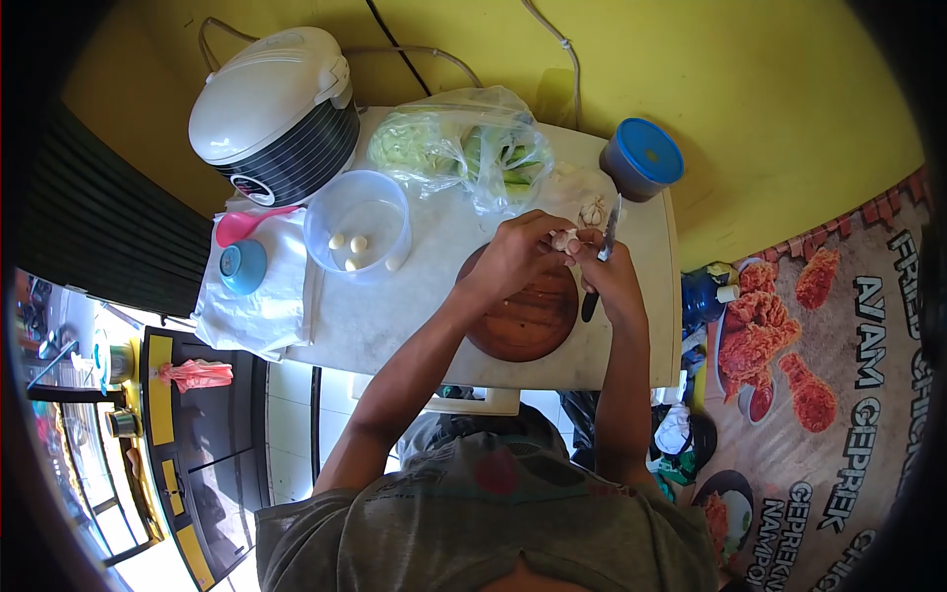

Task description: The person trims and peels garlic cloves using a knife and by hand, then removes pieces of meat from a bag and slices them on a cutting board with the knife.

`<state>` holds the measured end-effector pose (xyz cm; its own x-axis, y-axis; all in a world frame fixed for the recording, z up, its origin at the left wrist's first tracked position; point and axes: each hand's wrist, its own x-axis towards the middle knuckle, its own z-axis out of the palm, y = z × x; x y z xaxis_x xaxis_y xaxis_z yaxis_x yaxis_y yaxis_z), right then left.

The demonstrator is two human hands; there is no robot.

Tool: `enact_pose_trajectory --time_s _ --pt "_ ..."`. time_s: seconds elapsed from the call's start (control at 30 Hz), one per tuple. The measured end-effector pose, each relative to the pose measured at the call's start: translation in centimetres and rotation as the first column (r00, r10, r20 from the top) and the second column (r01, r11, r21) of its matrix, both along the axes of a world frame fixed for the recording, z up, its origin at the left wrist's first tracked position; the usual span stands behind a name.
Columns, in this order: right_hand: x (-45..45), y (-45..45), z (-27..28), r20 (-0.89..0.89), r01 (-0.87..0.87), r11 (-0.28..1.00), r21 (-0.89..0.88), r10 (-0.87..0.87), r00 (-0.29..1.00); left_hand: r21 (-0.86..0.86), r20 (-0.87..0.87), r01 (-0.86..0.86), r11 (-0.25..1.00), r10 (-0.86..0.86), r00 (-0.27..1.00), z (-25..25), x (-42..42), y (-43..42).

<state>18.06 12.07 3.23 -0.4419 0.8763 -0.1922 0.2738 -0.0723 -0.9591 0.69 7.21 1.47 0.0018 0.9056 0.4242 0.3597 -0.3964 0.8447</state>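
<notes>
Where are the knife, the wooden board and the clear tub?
Knife (pixel 613 223): head view, on the blade.
Wooden board (pixel 525 316): head view, on its bare top face.
Clear tub (pixel 357 200): head view, on its inner wall.

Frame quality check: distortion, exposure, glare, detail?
Head view: strong wide-angle bowing, black corners; head view, lower left: daylight patches blown out; head view, top centre: bright reflections on the plastic bag; head view, centre: held garlic too small for fine detail.
</notes>
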Motion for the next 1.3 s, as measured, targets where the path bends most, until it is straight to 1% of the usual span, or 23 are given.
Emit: enact_pose_trajectory --time_s 0.07,0.2,0.23,0.27,0.3,0.33,0.4,0.47,0.5,0.63,0.7,0.73,0.8,0.83,0.9,0.93,1.0,1.03,1.1,1.13,1.2,1.23,1.3 --pt "1.0 -0.1 -1.0 -0.292 0.005 0.982 -0.189 -0.061 0.955 -0.026 0.003 0.018 0.999 -0.018 1.000 0.3 0.3 0.4" --pt "2.4 0.5 -1.5 -0.398 0.017 0.974 -0.226 -0.108 0.911 0.047 0.031 0.215 0.975 -0.217 0.976 0.4 0.6 3.0" --pt "2.7 0.9 -1.6 -0.477 -0.006 0.965 -0.262 -0.124 0.870 0.065 0.026 0.287 0.956 -0.289 0.957 0.6 0.6 3.8" --pt "2.9 1.2 -1.6 -0.552 -0.032 0.955 -0.296 -0.144 0.822 0.061 0.027 0.292 0.954 -0.294 0.955 0.7 0.6 4.4" --pt "2.9 1.6 -1.1 -0.563 -0.048 0.945 -0.324 -0.151 0.813 0.014 0.036 0.334 0.942 -0.335 0.942 1.1 0.6 5.0" --pt "3.1 2.3 -1.4 -0.564 -0.040 0.945 -0.324 -0.159 0.810 -0.032 0.046 0.378 0.925 -0.377 0.925 1.5 0.7 5.8" --pt "3.4 3.5 -1.9 -0.546 -0.063 0.936 -0.345 -0.145 0.825 -0.069 -0.027 0.379 0.923 -0.382 0.924 2.3 0.7 7.1" --pt "3.7 4.2 -1.5 -0.534 -0.079 0.939 -0.336 -0.120 0.837 -0.149 -0.207 0.385 0.911 -0.409 0.889 3.3 0.8 8.1" --pt "3.8 4.4 -1.2 -0.519 -0.103 0.938 -0.330 -0.089 0.850 -0.160 -0.231 0.420 0.894 -0.447 0.864 3.5 0.6 8.7" --pt "4.9 5.5 -1.0 -0.546 -0.194 0.936 -0.294 0.002 0.838 -0.132 -0.215 0.486 0.864 -0.504 0.837 3.6 0.0 9.9" --pt "5.3 5.9 -0.7 -0.517 -0.268 0.908 -0.321 0.069 0.853 -0.289 0.084 0.535 0.794 -0.535 0.840 3.7 -0.3 9.9" --pt "5.2 6.0 -0.5 -0.515 -0.264 0.909 -0.322 0.066 0.855 -0.288 0.086 0.538 0.792 -0.538 0.838 3.9 -0.3 9.7" --pt "4.4 5.8 -0.5 -0.374 -0.103 0.955 -0.279 -0.009 0.927 -0.322 -0.076 0.409 0.854 -0.454 0.888 4.1 -0.2 9.3" --pt "4.3 5.6 -0.6 -0.376 -0.100 0.955 -0.281 -0.013 0.927 -0.325 -0.076 0.411 0.852 -0.456 0.886 3.6 -0.1 9.4" --pt "4.1 5.7 -0.5 -0.310 -0.061 0.980 -0.192 -0.001 0.951 -0.279 -0.203 0.330 0.902 -0.392 0.897 2.9 -0.1 9.8" --pt "4.2 5.6 -0.4 -0.310 -0.063 0.980 -0.191 0.001 0.951 -0.279 -0.204 0.328 0.903 -0.390 0.898 2.6 0.0 9.7" --pt "4.3 5.5 -0.2 -0.214 -0.025 0.988 -0.151 -0.008 0.977 -0.126 -0.458 0.089 0.988 -0.137 0.878 2.1 0.1 9.7" --pt "4.1 5.6 -0.4 -0.214 -0.028 0.988 -0.151 -0.005 0.977 -0.126 -0.458 0.086 0.988 -0.134 0.879 1.5 0.2 9.8" --pt "3.8 5.7 -0.8 -0.127 0.117 0.991 -0.069 -0.125 0.984 0.021 -0.416 0.186 0.982 -0.160 0.895 0.6 0.6 9.9" --pt "3.6 5.6 -0.7 -0.129 0.117 0.991 -0.067 -0.125 0.984 0.023 -0.418 0.185 0.982 -0.159 0.895 0.4 0.8 10.0" --pt "3.1 5.2 -0.3 -0.186 0.210 0.976 -0.058 -0.217 0.958 0.241 -0.543 0.142 0.960 0.012 0.839 0.2 1.4 9.5" --pt "2.8 5.1 -0.6 -0.188 0.210 0.976 -0.054 -0.216 0.958 0.244 -0.545 0.143 0.959 0.014 0.839 0.9 1.8 8.7" --pt "2.3 4.9 -1.3 -0.239 0.248 0.969 0.001 -0.241 0.941 0.077 -0.370 0.121 0.990 -0.085 0.925 2.1 2.4 7.1"
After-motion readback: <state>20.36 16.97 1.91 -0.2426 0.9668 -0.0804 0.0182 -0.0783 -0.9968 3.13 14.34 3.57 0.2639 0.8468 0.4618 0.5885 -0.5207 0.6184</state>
